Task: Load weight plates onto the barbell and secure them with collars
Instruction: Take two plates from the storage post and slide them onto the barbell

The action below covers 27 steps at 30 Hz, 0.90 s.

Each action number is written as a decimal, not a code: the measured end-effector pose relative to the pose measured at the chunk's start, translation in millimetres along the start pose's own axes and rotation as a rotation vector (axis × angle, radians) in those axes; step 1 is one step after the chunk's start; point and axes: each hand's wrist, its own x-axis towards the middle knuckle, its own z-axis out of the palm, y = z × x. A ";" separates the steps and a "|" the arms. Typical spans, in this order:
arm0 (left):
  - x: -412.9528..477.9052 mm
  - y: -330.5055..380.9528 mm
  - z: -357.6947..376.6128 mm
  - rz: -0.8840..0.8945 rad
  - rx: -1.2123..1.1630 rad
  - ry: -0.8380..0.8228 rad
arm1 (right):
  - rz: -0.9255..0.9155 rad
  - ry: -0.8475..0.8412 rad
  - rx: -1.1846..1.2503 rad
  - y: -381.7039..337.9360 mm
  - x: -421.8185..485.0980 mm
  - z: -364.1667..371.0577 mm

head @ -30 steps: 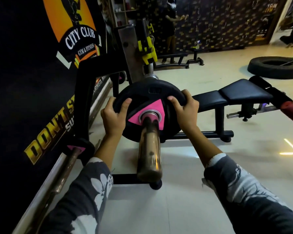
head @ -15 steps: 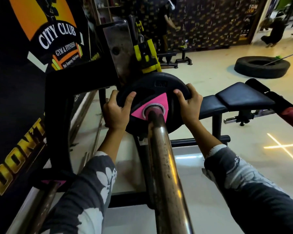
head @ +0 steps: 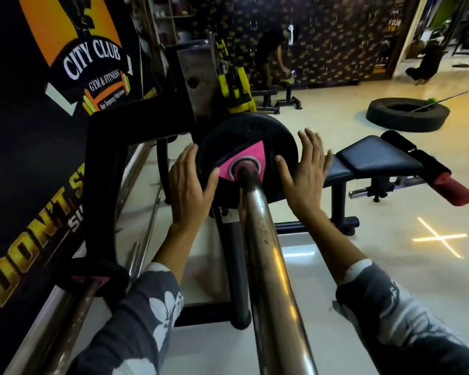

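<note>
A black weight plate [head: 255,131] with a pink triangle around its hole sits far along the steel barbell sleeve [head: 266,255], which runs from the bottom of the view toward the rack. My left hand [head: 188,185] is flat and open at the plate's left edge, thumb resting on its face. My right hand [head: 305,171] is open at the plate's right edge, fingers spread, thumb near the face. Neither hand grips the plate. No collar is visible.
A black rack frame [head: 103,163] stands at left beside a mirrored wall rail. A second pink-marked plate [head: 92,280] sits on a lower bar at bottom left. A black bench [head: 377,158] is at right, a tyre [head: 406,115] on the floor beyond. A person bends over in the background.
Both hands have let go of the plate's rim and opened flat beside it. The plate has slid farther along the sleeve toward the rack, and the camera has moved closer over the bar.
</note>
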 end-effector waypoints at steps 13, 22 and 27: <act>-176.1 146.5 -146.3 -0.064 -0.011 -0.128 | -0.206 -0.281 -0.009 -80.5 -192.7 -183.0; -302.6 204.5 -257.7 -0.120 0.030 -0.270 | -0.290 -0.529 0.107 -132.3 -317.0 -257.5; -344.7 174.9 -294.4 -0.228 0.113 -0.366 | -0.215 -0.761 0.039 -149.0 -363.1 -230.2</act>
